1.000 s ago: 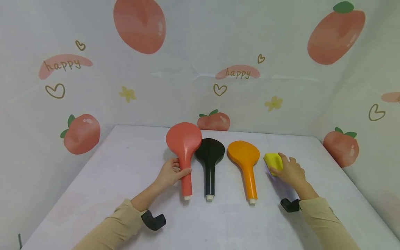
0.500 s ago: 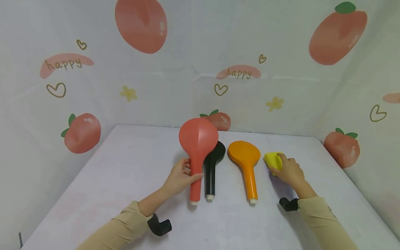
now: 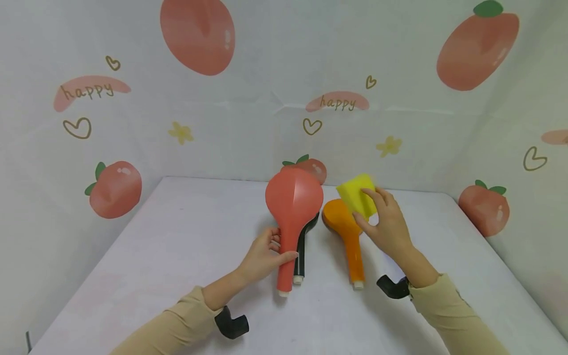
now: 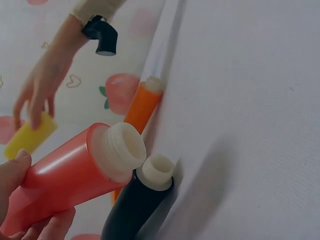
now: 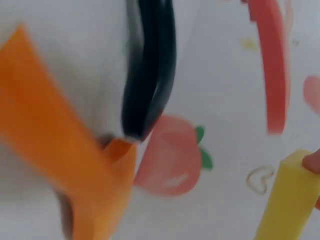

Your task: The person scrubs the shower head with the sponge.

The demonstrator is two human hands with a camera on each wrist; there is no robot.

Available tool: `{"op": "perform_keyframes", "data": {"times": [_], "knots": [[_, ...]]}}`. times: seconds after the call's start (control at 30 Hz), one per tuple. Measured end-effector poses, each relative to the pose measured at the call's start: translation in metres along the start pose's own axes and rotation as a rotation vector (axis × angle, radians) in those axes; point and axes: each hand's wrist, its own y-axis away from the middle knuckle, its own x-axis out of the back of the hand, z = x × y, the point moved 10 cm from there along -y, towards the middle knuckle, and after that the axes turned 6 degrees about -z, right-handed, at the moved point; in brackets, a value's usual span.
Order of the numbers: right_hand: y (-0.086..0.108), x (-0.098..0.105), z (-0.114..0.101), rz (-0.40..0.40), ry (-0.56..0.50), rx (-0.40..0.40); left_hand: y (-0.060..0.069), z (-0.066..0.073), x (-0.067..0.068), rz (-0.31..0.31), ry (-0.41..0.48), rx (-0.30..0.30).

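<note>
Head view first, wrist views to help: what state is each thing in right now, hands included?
Red shower head: held up off the table, open-ended.
Black shower head: lying on the table, open-ended, partly hidden by the red one.
Orange shower head: lying on the table, partly hidden by the sponge.
Yellow sponge: off the table, pinched.
Left hand: gripping the red shower head.
Right hand: pinching the sponge.

A screened-off booth is seen: a white table at six o'clock is enclosed from nine through twelve to three by cloth, printed with fruit at eleven and "happy" at one. Home or studio cannot be told.
</note>
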Motion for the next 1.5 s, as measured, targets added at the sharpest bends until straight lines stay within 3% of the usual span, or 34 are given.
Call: {"op": "perform_keyframes", "data": {"times": [0.13, 0.27, 0.57, 0.67, 0.83, 1.1, 1.17, 1.37, 1.5], "knots": [[0.003, -0.005, -0.040, 0.036, -0.050, 0.163, 0.001, 0.003, -0.003, -0.009, -0.006, -0.013], [0.008, -0.012, -0.068, 0.046, -0.057, 0.284, 0.002, 0.004, -0.006, -0.015, -0.020, -0.020], [0.021, -0.030, -0.100, 0.103, 0.011, 0.520, 0.005, 0.009, -0.013, -0.038, -0.049, -0.056], [0.023, -0.037, -0.100, 0.089, 0.033, 0.538, 0.006, 0.010, -0.015, -0.046, -0.061, -0.055], [0.022, -0.038, -0.091, 0.096, 0.049, 0.494, 0.007, 0.008, -0.015, -0.048, -0.046, -0.049], [0.011, -0.025, -0.060, 0.209, -0.005, 0.306, 0.010, 0.007, -0.014, -0.041, -0.022, -0.045], [0.012, -0.028, -0.062, 0.191, -0.012, 0.324, 0.010, 0.007, -0.014, -0.041, -0.025, -0.041], [0.020, -0.041, -0.083, 0.103, 0.006, 0.496, 0.009, 0.006, -0.015, -0.046, -0.033, -0.051], [0.017, -0.038, -0.082, 0.129, 0.021, 0.502, 0.008, 0.006, -0.015, -0.050, -0.027, -0.052]]}}
